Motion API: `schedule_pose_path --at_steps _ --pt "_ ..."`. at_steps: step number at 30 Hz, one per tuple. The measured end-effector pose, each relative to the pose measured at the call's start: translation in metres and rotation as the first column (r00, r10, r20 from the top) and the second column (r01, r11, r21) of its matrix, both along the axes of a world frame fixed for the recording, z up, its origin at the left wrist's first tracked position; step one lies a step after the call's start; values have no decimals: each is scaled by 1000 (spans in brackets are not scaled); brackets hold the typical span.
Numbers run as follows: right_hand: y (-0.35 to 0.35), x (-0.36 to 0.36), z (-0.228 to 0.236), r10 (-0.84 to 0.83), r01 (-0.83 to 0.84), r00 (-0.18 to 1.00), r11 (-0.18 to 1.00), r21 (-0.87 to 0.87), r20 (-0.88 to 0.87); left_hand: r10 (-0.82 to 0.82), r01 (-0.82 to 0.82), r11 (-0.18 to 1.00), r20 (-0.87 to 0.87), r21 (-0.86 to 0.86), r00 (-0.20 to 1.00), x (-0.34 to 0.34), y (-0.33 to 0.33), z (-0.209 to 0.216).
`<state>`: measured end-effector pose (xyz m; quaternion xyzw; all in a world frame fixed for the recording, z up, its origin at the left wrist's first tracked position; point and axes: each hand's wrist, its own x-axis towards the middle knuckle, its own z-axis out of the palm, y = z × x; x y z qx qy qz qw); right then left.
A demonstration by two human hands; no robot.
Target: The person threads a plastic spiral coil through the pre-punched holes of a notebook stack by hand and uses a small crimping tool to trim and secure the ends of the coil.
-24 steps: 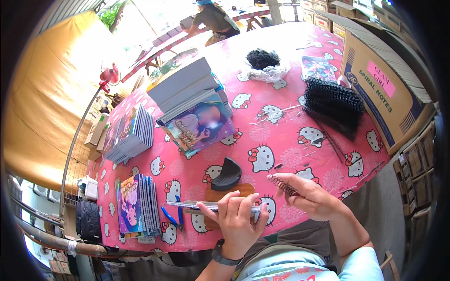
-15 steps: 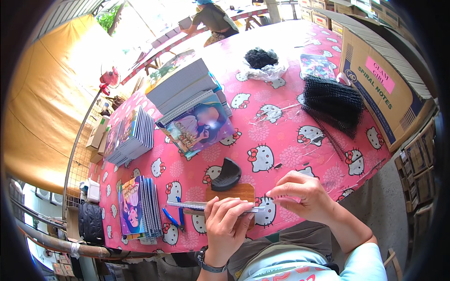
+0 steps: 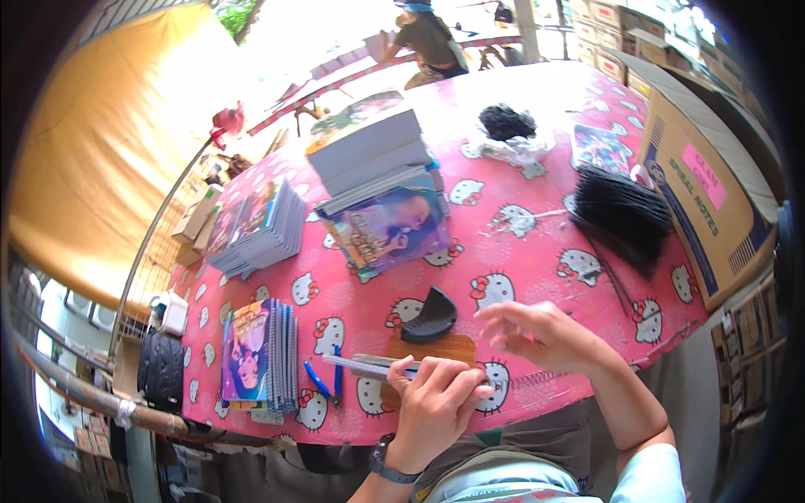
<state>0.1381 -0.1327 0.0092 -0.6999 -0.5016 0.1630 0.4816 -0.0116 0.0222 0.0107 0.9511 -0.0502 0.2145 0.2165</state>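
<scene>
My left hand (image 3: 440,394) is closed round a thin notebook (image 3: 356,365), which is seen edge-on above a wooden board (image 3: 459,346). A dark spiral coil (image 3: 545,378) runs out to the right beyond that hand. Whether it is threaded into the notebook's edge I cannot tell. My right hand (image 3: 537,335) is raised above the coil, fingers apart and slightly blurred, with nothing visible in them. A black curved block (image 3: 430,317) rests at the board's far edge. Blue-handled pliers (image 3: 325,385) lie left of the notebook.
At left are a stack of spiral notebooks (image 3: 260,356) and another stack (image 3: 260,226); taller piles (image 3: 369,151) stand behind. Black spiral coils (image 3: 620,218) lie at right beside a cardboard box (image 3: 713,193). A plastic bag with black material (image 3: 510,130) sits farther back. Another person (image 3: 426,46) sits beyond.
My right hand has lifted away from the notebook's right end, its fingers opening. My left hand still holds the notebook. The whole view has shifted, moving the table contents rightward.
</scene>
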Motion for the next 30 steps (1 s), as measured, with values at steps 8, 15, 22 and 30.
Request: schedule_pose_path --at_steps 8,15,22,30 --pt "103 22 -62 8 244 850 881 -405 527 -28 24 999 108 40 994 6 6 -9" --pt "73 27 -57 3 -19 996 984 -175 -87 -1 14 994 117 -105 993 3 6 -6" --pt "1 9 -56 121 -14 835 980 198 -537 -65 80 992 146 -98 987 14 4 -10" --pt "-16 4 -19 122 -106 984 987 119 -133 140 -127 980 84 -151 987 -3 31 -2"
